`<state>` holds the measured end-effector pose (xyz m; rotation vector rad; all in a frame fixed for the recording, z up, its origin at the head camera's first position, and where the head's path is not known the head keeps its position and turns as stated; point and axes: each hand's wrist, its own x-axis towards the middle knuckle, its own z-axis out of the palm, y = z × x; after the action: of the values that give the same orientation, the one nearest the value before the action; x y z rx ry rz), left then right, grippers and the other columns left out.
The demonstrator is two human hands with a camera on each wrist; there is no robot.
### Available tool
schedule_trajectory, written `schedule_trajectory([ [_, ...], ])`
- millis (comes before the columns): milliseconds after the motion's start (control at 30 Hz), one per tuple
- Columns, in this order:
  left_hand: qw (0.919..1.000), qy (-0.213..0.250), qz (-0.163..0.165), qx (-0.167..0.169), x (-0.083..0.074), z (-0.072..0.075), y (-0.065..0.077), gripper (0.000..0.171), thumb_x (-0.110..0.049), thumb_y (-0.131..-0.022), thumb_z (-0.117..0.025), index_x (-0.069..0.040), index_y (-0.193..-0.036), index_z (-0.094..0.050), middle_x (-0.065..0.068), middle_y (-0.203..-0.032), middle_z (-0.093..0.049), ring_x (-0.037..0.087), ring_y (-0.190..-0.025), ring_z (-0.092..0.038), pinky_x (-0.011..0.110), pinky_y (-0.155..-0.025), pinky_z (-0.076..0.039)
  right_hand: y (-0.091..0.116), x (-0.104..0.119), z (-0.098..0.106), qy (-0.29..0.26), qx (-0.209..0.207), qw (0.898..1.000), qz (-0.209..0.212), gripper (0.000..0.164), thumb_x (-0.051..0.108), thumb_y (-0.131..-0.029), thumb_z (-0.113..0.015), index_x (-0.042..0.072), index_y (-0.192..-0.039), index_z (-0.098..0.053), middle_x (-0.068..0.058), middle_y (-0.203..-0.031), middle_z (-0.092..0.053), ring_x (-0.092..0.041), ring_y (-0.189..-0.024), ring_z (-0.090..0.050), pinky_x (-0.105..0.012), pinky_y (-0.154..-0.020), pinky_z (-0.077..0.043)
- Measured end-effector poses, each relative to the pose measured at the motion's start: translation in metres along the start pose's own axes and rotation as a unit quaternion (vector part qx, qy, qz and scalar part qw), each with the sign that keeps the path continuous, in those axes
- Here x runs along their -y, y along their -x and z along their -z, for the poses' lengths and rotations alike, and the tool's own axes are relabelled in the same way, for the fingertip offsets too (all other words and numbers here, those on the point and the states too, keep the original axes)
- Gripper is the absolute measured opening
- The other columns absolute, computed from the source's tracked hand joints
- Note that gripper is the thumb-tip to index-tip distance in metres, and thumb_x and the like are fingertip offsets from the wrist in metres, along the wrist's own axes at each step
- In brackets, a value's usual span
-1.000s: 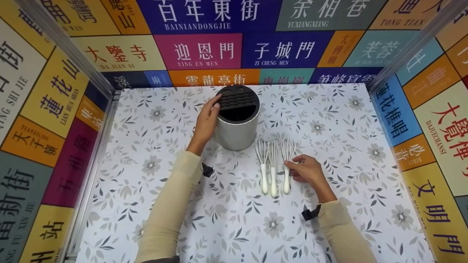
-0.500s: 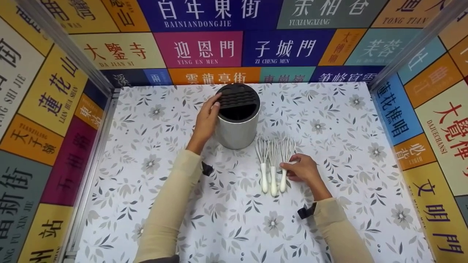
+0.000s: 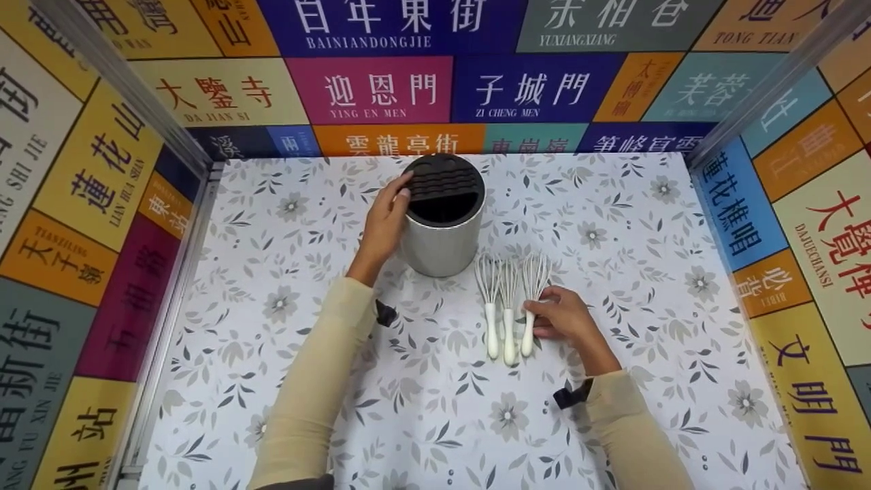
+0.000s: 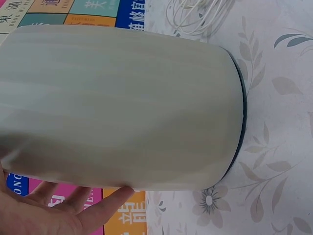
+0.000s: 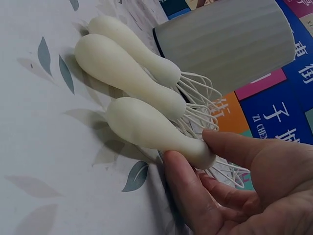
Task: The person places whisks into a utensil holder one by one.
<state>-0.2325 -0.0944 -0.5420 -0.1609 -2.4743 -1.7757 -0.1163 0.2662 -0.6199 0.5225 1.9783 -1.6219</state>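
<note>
A grey, ribbed utensil holder (image 3: 442, 248) with a black, partly slotted top stands upright towards the back of the table. My left hand (image 3: 386, 221) rests on its left side, fingertips right at the rim; the left wrist view shows the fingers (image 4: 107, 205) lying along its wall. Three whisks with cream handles lie side by side to the right of the holder, wire ends towards the back. My right hand (image 3: 561, 313) pinches the rightmost whisk (image 5: 146, 125) near the top of its handle, between thumb and fingers. The middle whisk (image 3: 509, 333) and left whisk (image 3: 492, 330) lie untouched.
The table (image 3: 476, 435) has a white cover printed with grey leaves and flowers. Panels with coloured lettering (image 3: 381, 88) wall it in at the back and both sides. A metal frame edge (image 3: 167, 306) runs along the left.
My right hand has moved slightly left, bringing the rightmost whisk closer to the other two. My left hand has stayed on the utensil holder.
</note>
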Motion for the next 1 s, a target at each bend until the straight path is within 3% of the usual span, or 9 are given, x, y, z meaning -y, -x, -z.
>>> schedule_trajectory([
  [233, 0.9999, 0.012, 0.006, 0.003, 0.000, -0.001, 0.000, 0.041, -0.042, -0.109, -0.043, -0.034, -0.148, -0.054, -0.004, -0.156, -0.048, 0.012, -0.147, -0.039, 0.037, -0.123, -0.030, 0.000, 0.002, 0.002, -0.031, 0.009, 0.999, 0.007, 0.049, 0.022, -0.092, -0.077, 0.001, -0.124, -0.046, -0.010, -0.099, -0.075, -0.021, -0.075, -0.074, -0.041, -0.071, -0.063],
  [500, 0.9999, 0.010, 0.009, 0.002, 0.001, 0.000, -0.002, 0.041, -0.043, -0.109, -0.043, -0.036, -0.148, -0.054, -0.004, -0.157, -0.047, 0.012, -0.147, -0.039, 0.038, -0.123, -0.030, 0.003, 0.017, 0.003, -0.008, -0.003, 1.000, 0.028, 0.046, 0.026, -0.091, -0.078, 0.005, -0.119, -0.049, -0.007, -0.099, -0.071, -0.021, -0.078, -0.074, -0.043, -0.072, -0.063],
  [733, 0.9999, 0.013, 0.004, 0.001, 0.001, 0.000, -0.001, 0.041, -0.044, -0.109, -0.043, -0.036, -0.148, -0.054, -0.003, -0.157, -0.046, 0.013, -0.146, -0.040, 0.039, -0.121, -0.034, 0.008, 0.035, 0.002, -0.013, 0.001, 0.999, 0.043, 0.057, 0.027, -0.094, -0.076, 0.002, -0.134, -0.043, -0.006, -0.106, -0.067, -0.023, -0.088, -0.074, -0.045, -0.079, -0.063],
  [1000, 1.0000, -0.001, -0.006, 0.000, 0.001, 0.000, 0.000, 0.042, -0.044, -0.110, -0.041, -0.034, -0.149, -0.053, -0.002, -0.157, -0.047, 0.014, -0.147, -0.039, 0.040, -0.122, -0.032, 0.011, 0.052, -0.003, 0.005, 0.001, 0.997, 0.071, 0.066, 0.030, -0.095, -0.075, 0.001, -0.142, -0.040, -0.008, -0.111, -0.064, -0.024, -0.090, -0.073, -0.041, -0.075, -0.063],
])
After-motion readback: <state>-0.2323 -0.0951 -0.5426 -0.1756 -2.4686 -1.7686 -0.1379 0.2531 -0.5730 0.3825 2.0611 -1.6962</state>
